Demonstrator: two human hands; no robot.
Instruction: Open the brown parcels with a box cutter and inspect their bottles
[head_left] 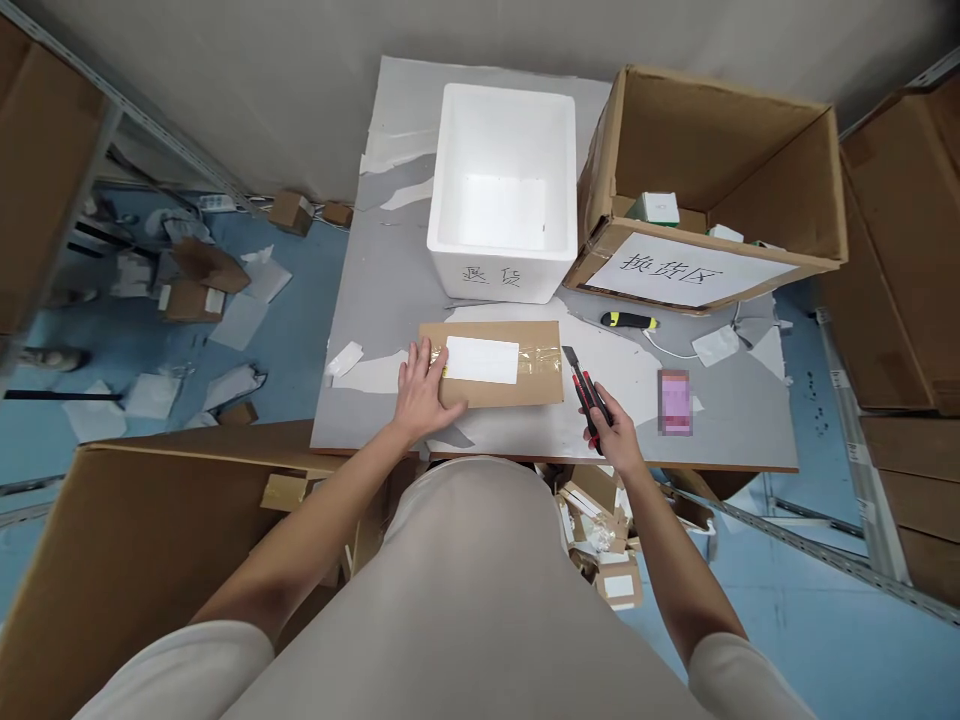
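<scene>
A flat, taped cardboard box (536, 392) with a white label (481, 360) lies on the table in front of me. My left hand (424, 395) rests on the box's left end, fingers spread over its top. In my right hand (613, 430) is a black and red utility knife (583, 385), its blade out and pointing toward the box's right end. The blade tip appears close to that end; whether it touches, I cannot tell. Beyond the box, a second knife, black and yellow (628, 320), lies on the table.
Behind the box stands a white foam box (502, 275). To its right, a big open carton (750, 235) holds small white boxes (660, 208). A pink blurred item (676, 403) lies right on the table (742, 430). Another large carton (112, 560) is at my left.
</scene>
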